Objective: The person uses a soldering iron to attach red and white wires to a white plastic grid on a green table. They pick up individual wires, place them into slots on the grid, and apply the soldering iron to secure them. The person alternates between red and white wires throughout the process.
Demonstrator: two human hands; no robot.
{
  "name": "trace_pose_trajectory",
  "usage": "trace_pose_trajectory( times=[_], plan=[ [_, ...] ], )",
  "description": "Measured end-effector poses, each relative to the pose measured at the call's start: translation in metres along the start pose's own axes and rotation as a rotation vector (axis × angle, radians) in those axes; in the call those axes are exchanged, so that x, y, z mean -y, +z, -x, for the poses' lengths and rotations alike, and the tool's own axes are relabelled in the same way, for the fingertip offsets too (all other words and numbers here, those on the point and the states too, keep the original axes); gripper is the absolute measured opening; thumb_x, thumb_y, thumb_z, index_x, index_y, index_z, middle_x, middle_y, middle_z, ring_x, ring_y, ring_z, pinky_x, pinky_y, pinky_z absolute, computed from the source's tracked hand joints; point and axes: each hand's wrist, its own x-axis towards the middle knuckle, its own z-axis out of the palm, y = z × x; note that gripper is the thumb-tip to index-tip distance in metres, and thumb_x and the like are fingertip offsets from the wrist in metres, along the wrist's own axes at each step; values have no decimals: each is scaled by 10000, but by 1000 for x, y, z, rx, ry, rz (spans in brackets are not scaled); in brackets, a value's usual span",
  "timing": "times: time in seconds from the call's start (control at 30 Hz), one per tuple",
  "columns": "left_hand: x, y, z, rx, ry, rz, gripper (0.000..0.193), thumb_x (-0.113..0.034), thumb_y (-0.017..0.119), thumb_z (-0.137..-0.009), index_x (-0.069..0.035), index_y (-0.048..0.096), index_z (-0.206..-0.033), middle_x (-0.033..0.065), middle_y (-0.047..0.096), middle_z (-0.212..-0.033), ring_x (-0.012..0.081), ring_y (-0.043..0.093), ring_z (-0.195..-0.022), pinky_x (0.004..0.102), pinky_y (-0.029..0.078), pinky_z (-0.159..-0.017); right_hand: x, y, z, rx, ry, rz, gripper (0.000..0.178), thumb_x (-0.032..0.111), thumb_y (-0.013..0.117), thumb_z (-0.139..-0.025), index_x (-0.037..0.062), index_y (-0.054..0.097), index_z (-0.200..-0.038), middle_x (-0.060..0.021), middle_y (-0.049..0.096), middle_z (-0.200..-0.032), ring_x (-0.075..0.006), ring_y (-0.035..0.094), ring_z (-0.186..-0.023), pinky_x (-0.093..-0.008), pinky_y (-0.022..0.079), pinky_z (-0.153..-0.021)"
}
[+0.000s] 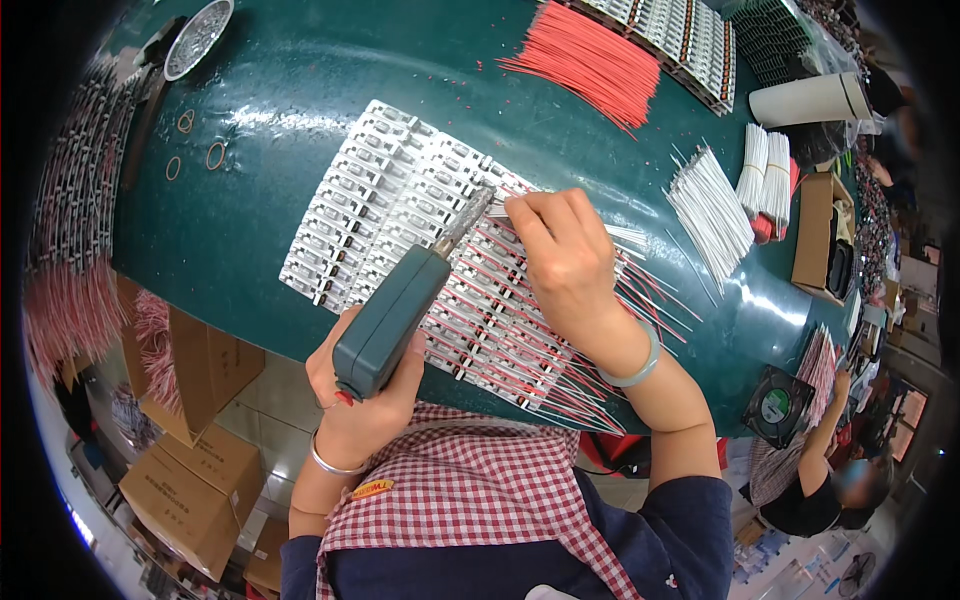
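Observation:
My left hand [365, 385] grips the handle of a dark green soldering gun [395, 315]. The gun's narrow metal end, which looks wrapped in foil, reaches up and to the right over rows of small white plastic parts [345, 215]. Close to that tip my right hand [565, 250] is closed in a pinch, and a few white wires [628, 237] stick out past its far side. Its fingertips hide the exact spot they touch. Red and white wires [500, 325] run from several of the nearer rows toward the table's front edge.
On the green table [270, 60] lie a pile of red wires [590, 60], a fan of white wires [710, 210] and rubber bands [216, 156]. A metal dish [198, 40] stands far left. A small fan [778, 405] is at the right edge; cardboard boxes [190, 490] stand below left. Another person [820, 480] sits at right.

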Motion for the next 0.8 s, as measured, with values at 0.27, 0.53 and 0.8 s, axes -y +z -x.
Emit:
trace_pose_trajectory(
  times=[0.27, 0.53, 0.8],
  plan=[
    [1, 1, 1, 17, 3, -52, 144, 51, 748, -775, 43, 673, -897, 80, 643, -786, 137, 606, -626, 260, 471, -571, 1, 0, -1, -5, -3, 14, 295, 8, 662, -694, -50, 665, -983, -119, 613, -928, -269, 579, -835, -361, 520, -705],
    [-4, -3, 2, 2, 49, -108, 171, 49, 748, -758, 59, 683, -916, 101, 660, -810, 173, 633, -638, 268, 489, -574, 2, -1, -2, -12, -4, 20, 280, 5, 663, -687, -58, 666, -959, -123, 614, -912, -271, 582, -827, -359, 519, -697],
    [1, -6, 14, -41, -67, -15, 203, 32, 760, -747, 65, 705, -940, 152, 699, -866, 197, 673, -657, 284, 527, -595, 2, 3, -2, -40, -7, 32, 272, 6, 674, -696, -44, 664, -964, -111, 610, -887, -262, 584, -814, -354, 504, -677]
  ],
)
